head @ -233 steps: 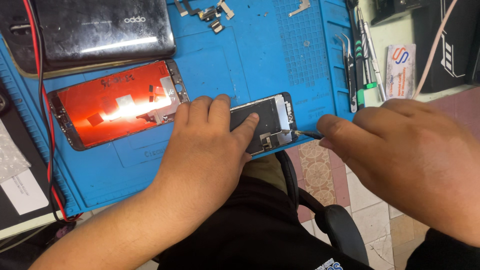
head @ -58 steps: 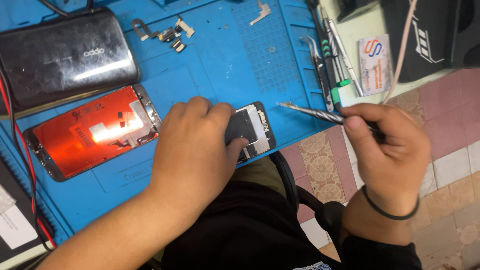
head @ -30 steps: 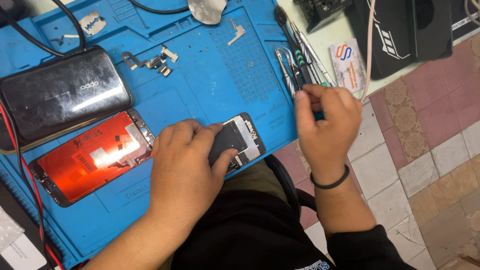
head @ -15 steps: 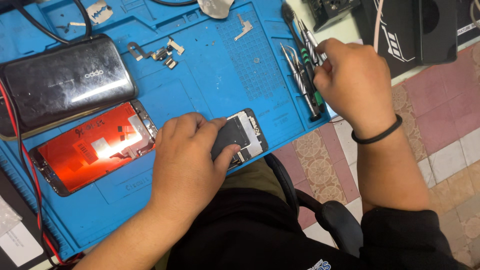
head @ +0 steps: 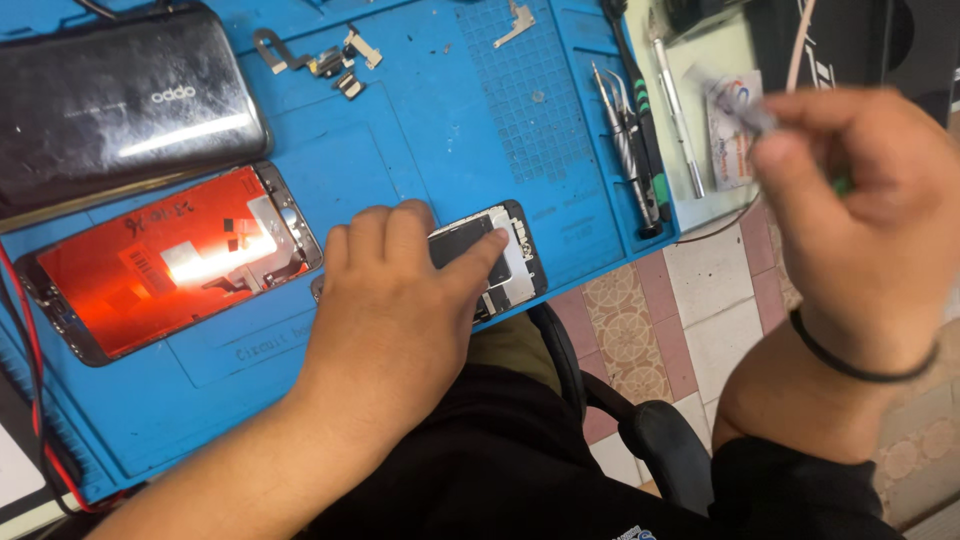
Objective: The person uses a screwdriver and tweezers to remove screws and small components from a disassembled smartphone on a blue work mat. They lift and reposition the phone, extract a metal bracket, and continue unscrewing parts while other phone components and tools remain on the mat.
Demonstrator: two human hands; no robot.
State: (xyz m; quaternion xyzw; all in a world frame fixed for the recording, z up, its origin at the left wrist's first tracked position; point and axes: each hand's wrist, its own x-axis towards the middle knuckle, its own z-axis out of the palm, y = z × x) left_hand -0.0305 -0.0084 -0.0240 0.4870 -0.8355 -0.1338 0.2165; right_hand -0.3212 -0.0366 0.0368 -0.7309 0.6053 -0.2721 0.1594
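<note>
My left hand [head: 395, 305] lies flat on an opened phone body [head: 508, 258] near the front edge of the blue work mat [head: 440, 130], its fingers covering most of the phone. My right hand [head: 860, 215] is raised off to the right of the mat, blurred, with its fingers closed around a thin tool with a green grip [head: 843, 183]. The tool's tip is too blurred to make out. A detached screen panel glowing red [head: 170, 260] lies face down to the left of my left hand.
A black phone [head: 120, 100] lies at the mat's back left. Small metal brackets [head: 330, 60] sit near the back edge. Tweezers and screwdrivers [head: 635, 150] line the mat's right side. A red cable [head: 30, 380] runs down the left. A chair armrest [head: 650, 430] sits below.
My right hand went from the phone to the tool row at the mat's right edge, then lifted away to the right with a thin tool. My left hand stayed on the phone.
</note>
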